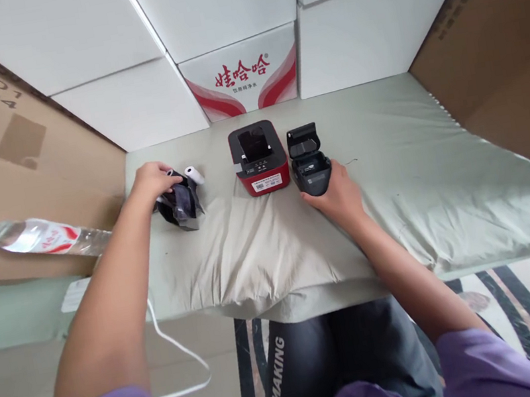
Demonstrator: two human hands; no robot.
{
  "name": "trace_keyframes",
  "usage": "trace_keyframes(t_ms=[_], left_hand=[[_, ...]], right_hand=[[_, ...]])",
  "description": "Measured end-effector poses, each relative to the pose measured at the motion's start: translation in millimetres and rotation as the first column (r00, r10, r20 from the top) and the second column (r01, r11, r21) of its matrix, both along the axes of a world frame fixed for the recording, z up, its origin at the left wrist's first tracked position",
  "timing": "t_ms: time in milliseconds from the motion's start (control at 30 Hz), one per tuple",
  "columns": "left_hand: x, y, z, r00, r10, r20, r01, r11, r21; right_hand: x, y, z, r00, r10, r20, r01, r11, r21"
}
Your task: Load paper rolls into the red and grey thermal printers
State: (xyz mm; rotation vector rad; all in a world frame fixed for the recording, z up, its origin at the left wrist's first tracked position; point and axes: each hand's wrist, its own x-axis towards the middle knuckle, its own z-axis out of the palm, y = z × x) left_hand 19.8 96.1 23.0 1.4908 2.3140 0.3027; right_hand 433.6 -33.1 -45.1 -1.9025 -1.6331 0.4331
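Observation:
My left hand (152, 179) rests on a dark plastic bag (180, 205) at the left of the cloth-covered surface (415, 161), gripping its top. A white paper roll (194, 174) pokes out beside the bag. My right hand (338, 197) holds the near end of a small black printer (308, 163) whose lid stands open. A red and black printer (258, 157) with its lid open sits between the two hands, touching neither.
White boxes (224, 3) and a box with red lettering (241, 76) stack behind the surface. Brown cartons (498, 54) flank both sides. A water bottle (32, 236) lies at the left. A white cable (178, 346) hangs off the front edge.

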Motion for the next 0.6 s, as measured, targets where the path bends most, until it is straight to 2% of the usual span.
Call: trace_keyframes(t_ms=[167,233,333,400,533,600], left_hand=[[16.7,5.1,0.1,0.998,-0.021,-0.051,0.017,0.997,-0.079],[20.3,6.1,-4.6,0.985,-0.066,-0.158,0.048,0.992,-0.113],[23.9,4.2,-8.1,0.919,-0.166,-0.358,0.138,0.985,-0.103],[25.7,1.4,-4.3,0.896,-0.161,-0.413,0.138,0.987,-0.085],[27.8,-0.6,11.9,0.906,-0.064,-0.419,0.081,0.996,0.022],[29.7,2.3,15.4,0.921,-0.110,-0.373,0.131,0.991,0.032]], right_hand=[[0.9,1.1,-3.4,1.000,0.001,-0.001,-0.001,1.000,0.000],[1.1,1.2,-3.5,1.000,0.006,-0.004,-0.006,1.000,0.012],[0.8,0.7,-1.8,1.000,0.011,-0.006,-0.011,1.000,0.005],[0.3,0.0,0.2,1.000,0.010,-0.007,-0.010,1.000,-0.009],[-0.7,-0.9,2.4,1.000,0.005,-0.006,-0.006,1.000,-0.027],[-0.7,-0.9,2.0,1.000,0.003,-0.002,-0.003,1.000,-0.027]])
